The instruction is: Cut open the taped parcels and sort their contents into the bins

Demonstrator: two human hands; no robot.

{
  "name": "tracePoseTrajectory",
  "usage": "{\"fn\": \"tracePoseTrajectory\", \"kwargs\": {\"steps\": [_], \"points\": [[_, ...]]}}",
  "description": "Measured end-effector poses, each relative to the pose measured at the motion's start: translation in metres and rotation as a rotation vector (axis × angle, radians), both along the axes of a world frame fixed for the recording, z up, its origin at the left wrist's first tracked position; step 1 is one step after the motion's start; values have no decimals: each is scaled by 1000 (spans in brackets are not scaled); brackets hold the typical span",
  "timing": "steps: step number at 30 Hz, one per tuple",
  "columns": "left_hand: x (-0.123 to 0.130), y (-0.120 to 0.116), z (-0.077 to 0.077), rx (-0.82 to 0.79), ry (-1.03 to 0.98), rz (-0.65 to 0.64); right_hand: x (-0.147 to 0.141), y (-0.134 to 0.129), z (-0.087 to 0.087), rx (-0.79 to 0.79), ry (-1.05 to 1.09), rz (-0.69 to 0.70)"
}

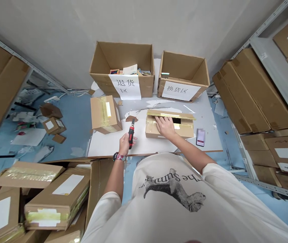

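Observation:
My left hand (124,143) is closed around a red and black utility knife (131,135), its blade pointing away from me over the table. A taped cardboard box (186,129) lies on the table to the right of the knife. My right hand (166,127) grips the edge of its top flap (184,115), fingertips tucked at the opening. The flap stands partly raised, and a dark gap shows beside my fingers. What the box contains is hidden. Left of the knife sits another taped cardboard box (102,116).
At the back of the table (103,145) stand a large labelled carton (97,82) with several items and a smaller labelled carton (203,81). A phone (200,137) lies at right. Boxes (57,199) fill the lower left; shelves with cartons (255,91) flank the right.

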State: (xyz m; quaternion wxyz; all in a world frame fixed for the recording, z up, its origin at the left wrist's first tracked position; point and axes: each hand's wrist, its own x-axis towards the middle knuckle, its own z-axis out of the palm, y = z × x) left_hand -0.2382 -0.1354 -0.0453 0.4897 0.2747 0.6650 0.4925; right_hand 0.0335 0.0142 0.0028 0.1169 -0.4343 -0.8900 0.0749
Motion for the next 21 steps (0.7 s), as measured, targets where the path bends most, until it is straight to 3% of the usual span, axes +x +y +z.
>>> {"fn": "tracePoseTrajectory", "kwargs": {"steps": [8, 13, 21], "points": [[-9, 16, 10, 31, 29, -95, -19, -7, -7, -163, -1, -97], [-26, 36, 27, 26, 122, -283, -18, -3, 1, -202, -26, -23], [-48, 63, 45, -9, 217, -555, -20, -7, 8, -244, -95, -47]]}}
